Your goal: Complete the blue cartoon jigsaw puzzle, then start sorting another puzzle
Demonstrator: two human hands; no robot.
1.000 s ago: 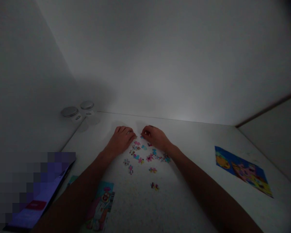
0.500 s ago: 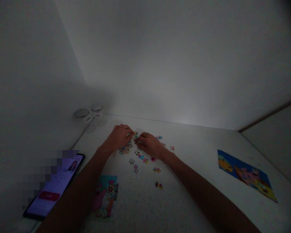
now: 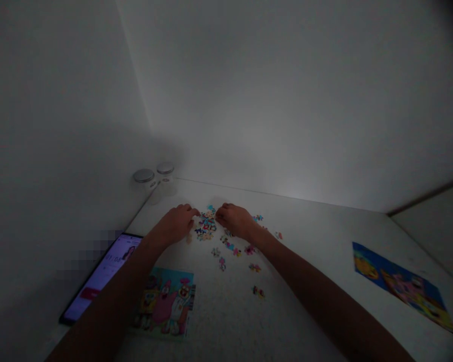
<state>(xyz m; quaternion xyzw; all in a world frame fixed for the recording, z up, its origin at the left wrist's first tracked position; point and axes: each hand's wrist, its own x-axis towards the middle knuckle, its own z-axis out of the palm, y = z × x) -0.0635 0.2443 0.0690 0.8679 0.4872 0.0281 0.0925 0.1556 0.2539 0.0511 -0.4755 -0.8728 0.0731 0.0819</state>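
Note:
A small heap of jigsaw puzzle pieces lies on the white table between my hands. My left hand is at the heap's left edge, its index finger stretched towards the pieces and the fingers apart. On the other side, my right hand has its fingers drawn together at the heap's right edge; whatever they hold is hidden. Loose puzzle pieces are scattered below and beside my right hand. Nearer to me lie a pink-and-orange piece and a dark-and-yellow piece.
A lit phone lies at the left, partly behind my left forearm. A cartoon picture packet is near the front. At the right lies a blue cartoon picture sheet. Two lidded jars stand in the back left corner by the walls.
My hands have moved apart, uncovering more of the heap between them. The whole view has shifted, so things appear farther right, and more of the cartoon packet shows.

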